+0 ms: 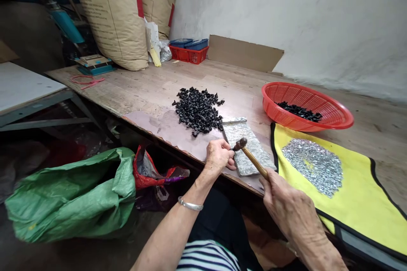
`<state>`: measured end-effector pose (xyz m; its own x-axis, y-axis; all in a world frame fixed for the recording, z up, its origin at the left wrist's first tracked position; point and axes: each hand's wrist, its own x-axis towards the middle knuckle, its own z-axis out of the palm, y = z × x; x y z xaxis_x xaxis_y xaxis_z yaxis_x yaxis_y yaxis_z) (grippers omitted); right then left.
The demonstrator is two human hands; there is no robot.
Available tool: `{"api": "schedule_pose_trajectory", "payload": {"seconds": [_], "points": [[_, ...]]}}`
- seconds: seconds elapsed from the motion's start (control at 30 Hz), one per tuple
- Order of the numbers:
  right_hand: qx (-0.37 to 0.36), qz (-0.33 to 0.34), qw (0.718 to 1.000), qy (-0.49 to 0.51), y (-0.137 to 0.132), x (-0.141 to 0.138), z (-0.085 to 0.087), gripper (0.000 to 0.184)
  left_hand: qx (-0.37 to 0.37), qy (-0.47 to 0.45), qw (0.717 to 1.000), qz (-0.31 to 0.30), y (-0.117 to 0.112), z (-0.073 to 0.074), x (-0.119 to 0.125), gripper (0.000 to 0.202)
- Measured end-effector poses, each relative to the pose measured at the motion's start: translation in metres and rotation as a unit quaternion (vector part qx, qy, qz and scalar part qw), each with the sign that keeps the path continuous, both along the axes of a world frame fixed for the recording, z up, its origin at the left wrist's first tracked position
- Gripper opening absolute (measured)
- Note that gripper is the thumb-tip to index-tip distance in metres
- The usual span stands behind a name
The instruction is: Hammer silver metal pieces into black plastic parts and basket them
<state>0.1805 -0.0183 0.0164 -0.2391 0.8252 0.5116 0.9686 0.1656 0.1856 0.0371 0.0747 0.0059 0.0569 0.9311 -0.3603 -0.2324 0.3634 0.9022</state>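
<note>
the right hand (286, 203) is closed round a wooden-handled hammer (251, 159); the left hand (218, 155) pinches something on a stone slab (244, 148) (too small to tell). black pieces (197, 110) lie heaped beyond the hands, more in a red basket (286, 89), with silvery pieces (313, 167) on a yellow mat (359, 207) to the right.

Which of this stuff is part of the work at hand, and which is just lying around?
In use:
right hand gripping wooden-handled hammer
left hand at speckled slab
black small parts
red plastic basket
silvery pieces on yellow mat

Lying about:
green woven sack
paper sacks
red crate
pink cord
</note>
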Motion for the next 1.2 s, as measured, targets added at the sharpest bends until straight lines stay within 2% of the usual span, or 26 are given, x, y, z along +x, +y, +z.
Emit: {"api": "schedule_pose_trajectory", "payload": {"seconds": [0.17,0.23,0.33,0.4,0.5,0.63,0.67,0.8,0.87,1.07,1.2], "points": [[0.051,0.015,0.998,0.036,0.003,0.003,0.002,0.025,-0.007,-0.001,1.000,-0.013,0.003,0.004,-0.003,0.016],[0.043,0.023,0.998,0.031,0.004,0.003,0.003,0.027,-0.005,0.005,1.000,-0.019,0.004,0.005,-0.004,0.017],[0.045,0.047,0.997,0.030,0.003,0.003,0.010,0.026,-0.011,0.009,1.000,-0.020,0.005,0.003,-0.005,0.016],[0.077,0.057,0.994,0.057,0.001,0.002,0.014,0.026,-0.012,0.008,1.000,-0.024,0.006,0.001,-0.005,0.016],[0.121,0.029,0.990,0.062,0.000,-0.003,0.011,0.032,-0.004,0.005,1.000,-0.027,0.006,-0.001,-0.004,0.016],[0.052,-0.005,0.998,-0.045,0.001,-0.004,0.004,0.026,0.001,0.001,1.000,-0.020,0.006,0.000,-0.005,0.017],[0.050,-0.003,0.997,-0.051,0.001,-0.003,0.007,0.026,-0.002,0.000,1.000,-0.021,0.006,0.000,-0.005,0.017],[0.134,0.001,0.991,0.005,-0.004,0.002,0.027,0.034,-0.005,-0.001,1.000,-0.026,0.006,0.000,-0.005,0.017],[0.155,-0.009,0.987,0.030,-0.006,0.001,0.031,0.037,-0.003,-0.001,1.000,-0.027,0.006,0.000,-0.005,0.017],[0.096,0.026,0.995,-0.019,-0.006,-0.006,0.011,0.027,0.002,-0.006,1.000,-0.022,0.006,-0.002,-0.005,0.018],[0.141,-0.006,0.990,0.013,-0.009,-0.007,0.010,0.036,0.001,-0.009,1.000,-0.028,0.006,-0.002,-0.005,0.017]]}}
